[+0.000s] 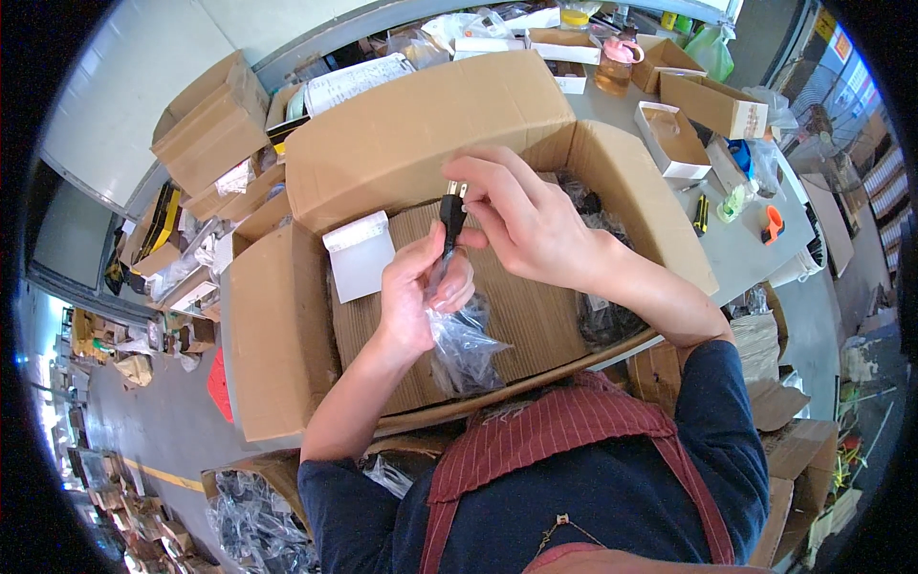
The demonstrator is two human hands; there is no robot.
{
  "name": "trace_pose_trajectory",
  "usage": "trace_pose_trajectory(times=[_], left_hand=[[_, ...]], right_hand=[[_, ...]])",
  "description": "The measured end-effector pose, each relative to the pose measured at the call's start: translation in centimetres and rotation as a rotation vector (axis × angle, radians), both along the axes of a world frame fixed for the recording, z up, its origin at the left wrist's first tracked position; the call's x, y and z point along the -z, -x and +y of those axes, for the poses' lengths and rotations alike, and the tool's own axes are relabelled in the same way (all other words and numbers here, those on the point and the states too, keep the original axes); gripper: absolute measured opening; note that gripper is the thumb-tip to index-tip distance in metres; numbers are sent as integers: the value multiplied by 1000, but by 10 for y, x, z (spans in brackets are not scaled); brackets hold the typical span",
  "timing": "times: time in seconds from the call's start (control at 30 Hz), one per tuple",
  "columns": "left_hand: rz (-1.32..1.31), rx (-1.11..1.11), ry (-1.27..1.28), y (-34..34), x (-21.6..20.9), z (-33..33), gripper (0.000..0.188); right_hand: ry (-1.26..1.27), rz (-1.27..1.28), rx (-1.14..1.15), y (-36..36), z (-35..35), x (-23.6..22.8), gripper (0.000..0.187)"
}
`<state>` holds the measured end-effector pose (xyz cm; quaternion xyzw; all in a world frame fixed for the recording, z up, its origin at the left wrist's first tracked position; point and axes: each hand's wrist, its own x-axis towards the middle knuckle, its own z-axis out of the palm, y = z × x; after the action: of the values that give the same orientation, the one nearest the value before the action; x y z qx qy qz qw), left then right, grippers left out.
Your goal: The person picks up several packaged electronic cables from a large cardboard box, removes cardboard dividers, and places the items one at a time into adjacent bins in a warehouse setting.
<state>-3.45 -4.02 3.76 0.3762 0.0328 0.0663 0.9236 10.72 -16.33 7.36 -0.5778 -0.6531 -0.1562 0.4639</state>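
Note:
Over a large open cardboard box (273,335), my left hand (416,287) grips a black power plug (451,215) upright, its metal prongs pointing up. A crumpled clear plastic bag (469,349) hangs below that hand, and part of its film wraps the cord under the plug. My right hand (531,215) reaches in from the right with bent fingers closed about the prongs and the plug's upper end. Inside the box lie a corrugated cardboard sheet (516,316), a white paper-like packet (361,263) and bagged black items (607,320) along the right side.
The box rests on a grey table (755,253). To the right are an orange tape dispenser (772,225), a yellow-black cutter (702,215) and a shallow white box (672,139). A pink-lidded bottle (617,65) stands behind. Below left, another carton holds bagged dark items (253,517).

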Motion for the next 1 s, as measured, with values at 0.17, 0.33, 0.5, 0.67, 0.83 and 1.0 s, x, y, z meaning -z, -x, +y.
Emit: trace_pose_trajectory(times=[0.17, 0.33, 0.5, 0.67, 0.83, 1.0], left_hand=[[37, -11, -48, 2, -3, -2, 38], [45, -26, -49, 2, -3, -4, 37], [53, -37, -38, 2, -1, -3, 37], [109, -80, -60, 1, -1, -7, 34], [132, -108, -173, 1, 1, -13, 29], [150, -114, -251, 2, 1, -15, 31]], right_hand=[[-50, -33, 14, 3, 3, 2, 45], [-22, -57, 34, 5, 3, 1, 47], [50, -86, 45, 5, 1, 0, 51], [50, -172, 45, 7, 2, -3, 55], [83, -366, 126, 13, 3, -1, 57], [135, -297, 95, 12, 2, -5, 58]])
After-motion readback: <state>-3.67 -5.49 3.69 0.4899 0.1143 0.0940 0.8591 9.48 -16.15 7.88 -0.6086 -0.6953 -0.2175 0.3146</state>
